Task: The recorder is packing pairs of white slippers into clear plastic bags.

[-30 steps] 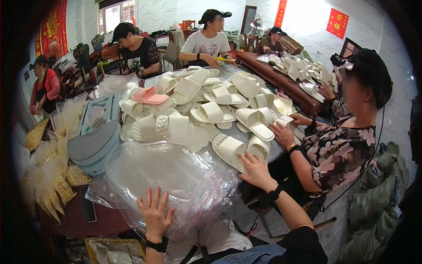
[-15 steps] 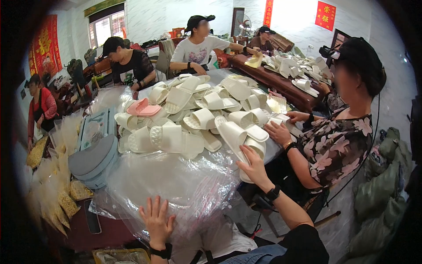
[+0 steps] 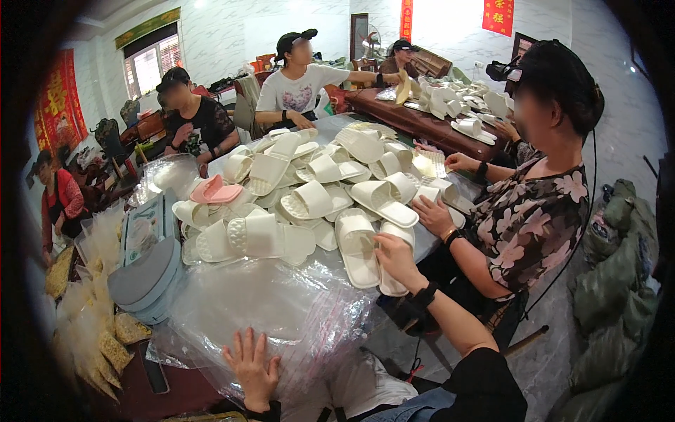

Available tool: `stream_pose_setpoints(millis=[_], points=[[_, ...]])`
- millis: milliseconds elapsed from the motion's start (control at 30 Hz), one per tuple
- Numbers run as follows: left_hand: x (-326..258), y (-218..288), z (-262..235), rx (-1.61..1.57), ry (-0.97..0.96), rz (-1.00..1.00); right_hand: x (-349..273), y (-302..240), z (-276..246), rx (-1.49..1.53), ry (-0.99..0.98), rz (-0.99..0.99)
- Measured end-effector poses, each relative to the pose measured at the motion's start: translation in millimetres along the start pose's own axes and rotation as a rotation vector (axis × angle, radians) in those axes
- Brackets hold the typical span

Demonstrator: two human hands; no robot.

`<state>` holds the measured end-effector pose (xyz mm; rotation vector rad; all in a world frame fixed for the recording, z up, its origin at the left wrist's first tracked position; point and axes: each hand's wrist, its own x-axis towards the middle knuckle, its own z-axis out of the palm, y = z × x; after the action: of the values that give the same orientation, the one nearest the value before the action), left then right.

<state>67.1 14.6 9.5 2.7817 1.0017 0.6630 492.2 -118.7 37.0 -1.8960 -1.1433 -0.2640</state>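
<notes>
While the left hand point(image 3: 252, 367) lies flat, fingers spread and holding nothing, on the heap of clear crinkled plastic bags point(image 3: 281, 309) at the near edge of the bench point(image 3: 179, 394), the right hand point(image 3: 396, 254) is out ahead and to the right, its fingers curled onto the cream-white foam slide sandal point(image 3: 395, 253) lying at the near right corner of the pile. That sandal's long axis runs roughly toward and away from the person, toe end far, heel end hanging near the bench edge. Whether the fingers have closed round it or only rest on its strap, the view does not settle. A twin cream-white sandal point(image 3: 356, 247) lies just beside it on the left, parallel, so the right hand is plainly the nearer one to both; the left is well apart, down by the bags.

Further up, the big mound of white slide sandals point(image 3: 316, 183) covers the bench, with one pink sandal point(image 3: 214, 190) on its left side. Left of the mound sits a stack of grey-blue lidded boxes point(image 3: 144, 271). On the right, a seated person in a floral top point(image 3: 534, 218) has a hand point(image 3: 432, 214) on the pile too. Beyond, more people sit round the far side, another bench of sandals point(image 3: 457, 105) behind them.
</notes>
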Motion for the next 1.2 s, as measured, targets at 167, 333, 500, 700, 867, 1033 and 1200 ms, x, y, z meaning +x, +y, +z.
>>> stream_pose_setpoints(millis=[167,333,500,700,867,1033,1200], points=[[-0.6,0.0,0.6,-0.002,-0.011,-0.007,15.4,19.8,-13.2,-0.036,0.123,-0.003],[1.0,0.1,1.2,-0.003,-0.023,-0.015,21.2,31.4,-17.8,0.202,0.119,0.218],[0.4,-3.1,1.7,0.012,-0.024,-0.014,8.6,23.9,-19.2,0.319,0.183,0.349],[0.2,-3.5,1.9,-0.007,-0.019,-0.002,-22.6,15.8,0.4,-0.188,-0.119,0.022],[-2.1,-6.1,4.0,0.078,0.059,0.087,17.3,32.5,58.8,-0.270,-0.195,0.250],[-1.1,-2.8,5.4,0.046,0.006,0.053,15.5,23.7,35.7,-0.039,-0.271,0.185],[-2.1,-0.6,-4.6,0.112,0.002,0.068,-28.7,-2.8,-3.6,-0.028,-0.403,0.075]])
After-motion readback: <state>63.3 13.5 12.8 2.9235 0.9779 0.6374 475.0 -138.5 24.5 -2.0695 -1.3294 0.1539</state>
